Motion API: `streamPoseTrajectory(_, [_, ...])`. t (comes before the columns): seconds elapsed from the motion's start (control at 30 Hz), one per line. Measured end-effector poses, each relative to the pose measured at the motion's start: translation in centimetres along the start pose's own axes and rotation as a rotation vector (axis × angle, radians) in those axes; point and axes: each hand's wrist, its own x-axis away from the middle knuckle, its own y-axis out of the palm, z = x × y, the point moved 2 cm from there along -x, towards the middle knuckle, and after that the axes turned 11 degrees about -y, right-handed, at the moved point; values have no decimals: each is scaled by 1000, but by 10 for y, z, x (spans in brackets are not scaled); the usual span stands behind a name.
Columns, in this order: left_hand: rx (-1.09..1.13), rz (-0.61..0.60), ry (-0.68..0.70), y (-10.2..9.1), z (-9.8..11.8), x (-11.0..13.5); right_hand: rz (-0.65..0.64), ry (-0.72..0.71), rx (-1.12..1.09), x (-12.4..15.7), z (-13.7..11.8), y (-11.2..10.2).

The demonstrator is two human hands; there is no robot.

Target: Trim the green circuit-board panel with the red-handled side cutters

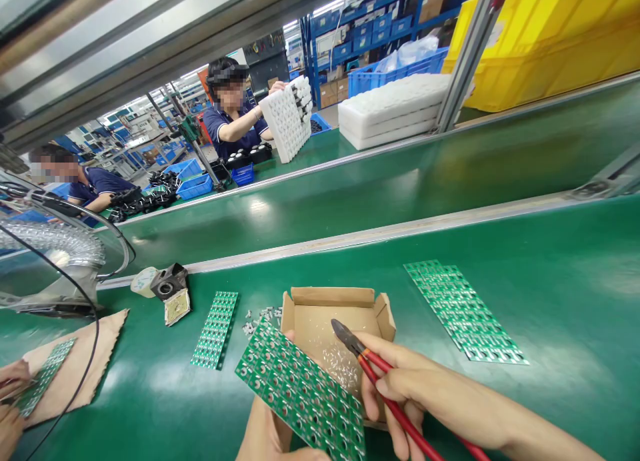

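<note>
My left hand point(270, 428) grips a green circuit board panel point(305, 388), tilted up in front of me, with rows of repeated small boards on it. In my right hand point(400, 381) is a pair of red-handled cutting pliers point(367, 358). Their dark jaws point up and left, just above the panel's upper right edge and apart from it. Behind both hands sits an open cardboard box point(333, 300) with many tiny silvery clippings point(343, 364) on its bottom. The lower fingers of my left hand are partly hidden by the panel.
Small grey parts point(253, 326) lie left of the box. One panel point(215, 331) rests further left, and overlapping panels point(465, 311) lie right. A tape roll point(144, 282) stands behind. A co-worker's hands point(13, 388) work at far left; across the bench a person holds a white foam tray point(287, 121).
</note>
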Motion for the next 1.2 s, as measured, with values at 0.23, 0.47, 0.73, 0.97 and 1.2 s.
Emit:
streamPoseTrajectory(0.23, [-185, -42, 126, -14, 12, -4, 199, -115, 651, 1, -5, 7])
streamPoseTrajectory(0.47, [-90, -107, 168, -12, 5, -11, 272, -219, 903, -6, 2, 17])
streamPoseTrajectory(0.73, [38, -202, 92, -11, 6, -7, 303, -235, 450, -13, 14, 18])
streamPoseTrajectory(0.97, [17, -274, 156, -22, 3, -8, 289, -187, 540, -12, 10, 16])
streamPoseTrajectory(1.2, [41, -64, 273, -22, -1, -17, 407, -586, 1249, -6, 6, 13])
